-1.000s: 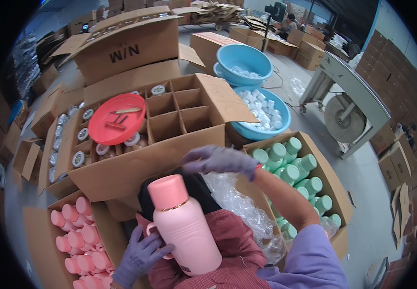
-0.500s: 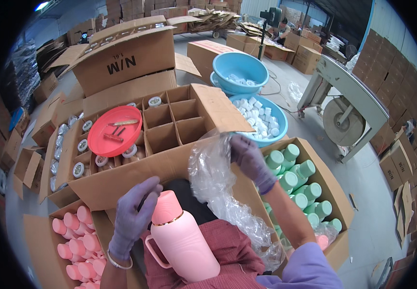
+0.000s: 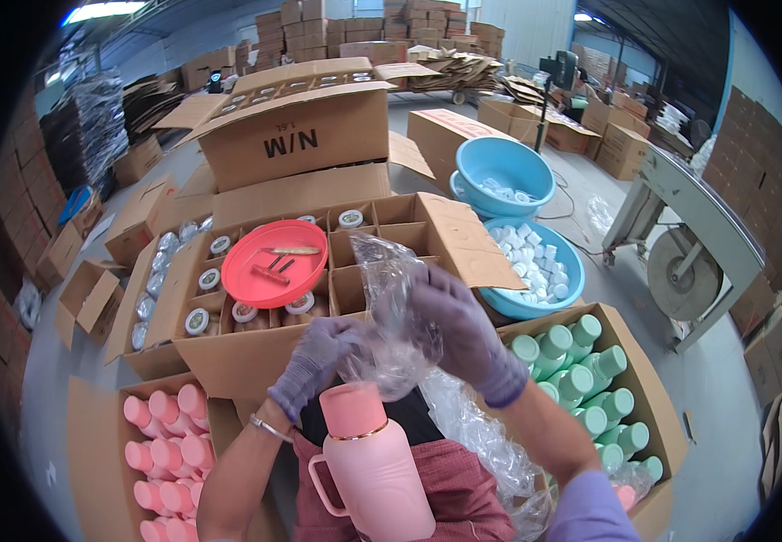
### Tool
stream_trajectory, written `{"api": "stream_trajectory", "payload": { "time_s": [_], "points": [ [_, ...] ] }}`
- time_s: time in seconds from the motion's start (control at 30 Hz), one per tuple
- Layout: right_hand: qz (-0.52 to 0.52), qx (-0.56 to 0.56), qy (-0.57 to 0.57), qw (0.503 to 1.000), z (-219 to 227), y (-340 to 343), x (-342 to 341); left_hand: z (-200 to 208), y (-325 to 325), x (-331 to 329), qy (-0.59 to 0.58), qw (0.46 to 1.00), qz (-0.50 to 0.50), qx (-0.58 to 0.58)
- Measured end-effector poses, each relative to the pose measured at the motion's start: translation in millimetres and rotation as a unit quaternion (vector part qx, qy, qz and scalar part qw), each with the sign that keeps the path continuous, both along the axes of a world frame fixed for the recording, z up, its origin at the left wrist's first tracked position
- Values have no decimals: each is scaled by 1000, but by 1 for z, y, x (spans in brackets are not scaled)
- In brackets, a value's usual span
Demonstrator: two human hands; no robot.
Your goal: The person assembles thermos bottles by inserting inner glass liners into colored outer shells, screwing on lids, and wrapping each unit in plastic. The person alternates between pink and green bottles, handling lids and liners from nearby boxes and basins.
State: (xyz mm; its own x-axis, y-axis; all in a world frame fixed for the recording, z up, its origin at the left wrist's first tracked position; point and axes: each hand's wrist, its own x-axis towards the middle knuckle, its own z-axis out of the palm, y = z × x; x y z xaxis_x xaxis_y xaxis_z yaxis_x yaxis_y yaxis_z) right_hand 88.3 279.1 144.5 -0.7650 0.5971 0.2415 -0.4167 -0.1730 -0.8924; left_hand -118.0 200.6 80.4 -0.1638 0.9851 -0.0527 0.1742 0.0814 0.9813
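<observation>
A clear plastic bag (image 3: 386, 307) hangs crumpled between my two gloved hands, just above a pink thermos jug (image 3: 377, 479). My left hand (image 3: 317, 359) has its fingers pinched at the near left edge of the bag. On the other side, my right hand (image 3: 463, 339) grips the bag; its fingertips are partly hidden and blurred. The jug rests tilted on my lap, its pink cup lid up and its handle on the left. More clear plastic bags (image 3: 472, 434) lie bunched beside it, under my right forearm.
Ahead stands a divided carton (image 3: 246, 357) with white-capped bottles and a red tray (image 3: 255, 282) of small tools. Pink jugs (image 3: 174, 452) fill a carton at left, green jugs (image 3: 580, 384) one at right. Blue basins (image 3: 580, 280) hold white caps. A grey machine (image 3: 698, 235) stands farther right.
My left hand has moved from beside the jug's lid to the plastic. My right hand has brought the bag over the jug. The view has tilted up and shifted left.
</observation>
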Motion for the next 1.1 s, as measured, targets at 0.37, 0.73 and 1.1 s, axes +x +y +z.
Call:
{"api": "stream_trajectory", "payload": {
  "time_s": [0.37, 0.73, 1.1],
  "points": [
    [-94, -247, 17, 964, -182, 10, 1, -132, -49, -37, -446, 876, -12, 185],
    [-109, 514, -206, 825, -187, -108, 96, -189, -246, 21, -10, 967, 250, -53],
    [-65, 387, -314, 865, -201, -242, 249, -79, -238, 21, 114, 991, 72, -12]
  ]
}}
